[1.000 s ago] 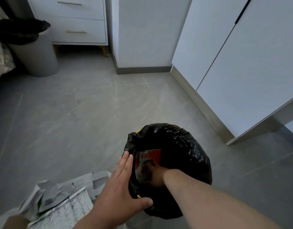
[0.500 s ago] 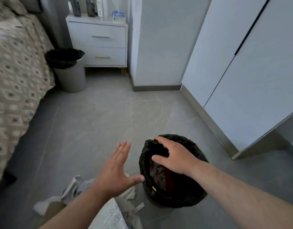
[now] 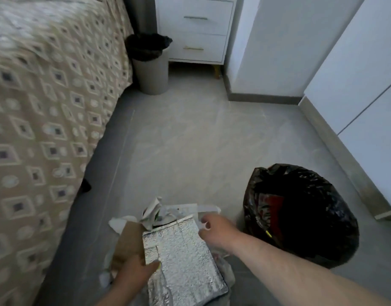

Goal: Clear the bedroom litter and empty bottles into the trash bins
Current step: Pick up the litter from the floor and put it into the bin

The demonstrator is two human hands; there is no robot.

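Litter: silver foil bag (image 3: pixel 183 259) on floor | left hand (image 3: pixel 135 274) — thumb on bag's edge, grip unclear | right hand (image 3: pixel 214 230) — curled, empty, beside black-lined bin (image 3: pixel 300 213)

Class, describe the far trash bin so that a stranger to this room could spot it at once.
Start at the bed with the patterned cover, then look to its far corner. There a grey bin stands on the floor in front of the white nightstand. Unlike the nearer bin, wrapped wholly in black plastic, its grey wall shows below the liner.
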